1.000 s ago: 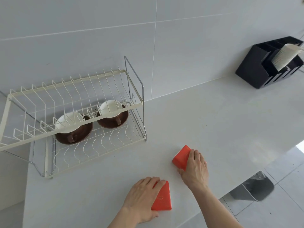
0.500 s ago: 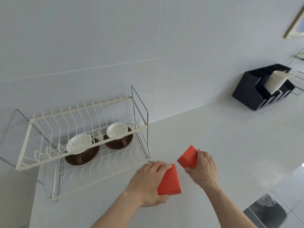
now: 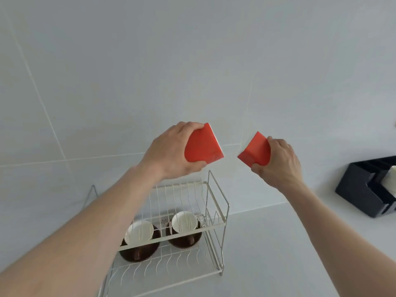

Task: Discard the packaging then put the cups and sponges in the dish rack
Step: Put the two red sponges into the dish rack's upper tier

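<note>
Cups: both cups [image 3: 183, 221] sit in your dish rack [image 3: 216, 202].
Left hand [image 3: 171, 150]: clamps one sponge [image 3: 202, 146].
Right hand [image 3: 278, 159]: pinches other sponge [image 3: 255, 152].
Left: rack both sponges.

left hand [image 3: 173, 150]: now lifts its orange sponge [image 3: 202, 143] off the counter [image 3: 278, 243], raised in front of the wall above the dish rack [image 3: 214, 221] | right hand [image 3: 278, 161]: also raised, its sponge [image 3: 255, 150] no longer on the counter | sponges: level, slightly apart | view: tilted up, rack now low in frame
</note>
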The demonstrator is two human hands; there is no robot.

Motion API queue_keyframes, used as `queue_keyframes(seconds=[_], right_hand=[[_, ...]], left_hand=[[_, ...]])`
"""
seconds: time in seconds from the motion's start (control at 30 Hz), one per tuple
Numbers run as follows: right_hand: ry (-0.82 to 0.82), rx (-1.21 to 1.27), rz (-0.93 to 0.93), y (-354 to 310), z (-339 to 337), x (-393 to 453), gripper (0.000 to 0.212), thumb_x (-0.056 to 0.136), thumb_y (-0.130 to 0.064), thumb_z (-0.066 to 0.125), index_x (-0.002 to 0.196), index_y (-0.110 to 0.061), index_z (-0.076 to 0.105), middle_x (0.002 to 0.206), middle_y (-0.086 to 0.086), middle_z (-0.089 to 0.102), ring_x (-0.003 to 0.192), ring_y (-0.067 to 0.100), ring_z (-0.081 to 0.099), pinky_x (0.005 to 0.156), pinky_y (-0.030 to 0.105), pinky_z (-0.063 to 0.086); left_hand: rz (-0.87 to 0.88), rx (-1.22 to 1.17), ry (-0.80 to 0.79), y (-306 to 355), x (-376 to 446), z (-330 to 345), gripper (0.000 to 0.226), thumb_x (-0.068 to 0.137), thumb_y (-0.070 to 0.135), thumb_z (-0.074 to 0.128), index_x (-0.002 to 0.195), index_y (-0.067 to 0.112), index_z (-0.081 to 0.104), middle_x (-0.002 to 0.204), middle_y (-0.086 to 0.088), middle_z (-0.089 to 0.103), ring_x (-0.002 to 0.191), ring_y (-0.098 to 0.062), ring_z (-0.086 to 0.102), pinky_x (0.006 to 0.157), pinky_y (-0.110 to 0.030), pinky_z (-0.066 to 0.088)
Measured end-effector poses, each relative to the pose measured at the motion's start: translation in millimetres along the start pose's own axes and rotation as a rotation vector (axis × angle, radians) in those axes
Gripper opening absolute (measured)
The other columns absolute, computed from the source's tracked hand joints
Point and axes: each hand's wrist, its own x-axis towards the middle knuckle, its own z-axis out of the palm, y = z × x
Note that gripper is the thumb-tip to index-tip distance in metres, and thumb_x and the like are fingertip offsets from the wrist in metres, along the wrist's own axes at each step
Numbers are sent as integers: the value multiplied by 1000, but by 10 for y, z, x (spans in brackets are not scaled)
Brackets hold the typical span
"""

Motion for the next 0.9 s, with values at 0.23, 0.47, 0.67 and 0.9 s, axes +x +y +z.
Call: queue_keyframes(seconds=[0.23, 0.47, 0.67, 0.9], right_hand=[[-49, 69, -284, -1085, 116, 352, 92, 64, -37, 79, 143, -13, 38, 135, 5, 51, 122, 28, 46, 90, 41, 46], [-249, 65, -455, -1674, 651, 200, 93, 64, -35, 80, 144, -15, 37, 135, 3, 50, 119, 26, 47, 92, 41, 48], [-419, 17, -506, -1655, 1191, -26, 94, 63, -37, 80, 144, -17, 36, 137, 0, 48, 123, 25, 45, 93, 40, 48], [-584, -49, -548, -1368, 1686, -300, 91, 66, -37, 78, 144, -18, 37, 134, -2, 51, 118, 22, 49, 94, 37, 47]], left_hand=[[-175, 78, 65, -860, -186, -693, 88, 62, 50, 81, 137, 41, 37, 132, 11, 51, 114, -16, 53, 91, -38, 50], [-330, 124, -87, -1477, -724, -616, 88, 60, 45, 81, 136, 42, 38, 132, 13, 51, 118, -15, 50, 97, -38, 48], [-389, 104, -230, -1736, -1062, -138, 88, 60, 47, 78, 139, 40, 38, 136, 15, 49, 123, -13, 49, 100, -36, 46], [-403, 75, -353, -1843, -1290, 460, 90, 61, 53, 75, 140, 43, 34, 137, 17, 47, 125, -13, 47, 103, -35, 43]])
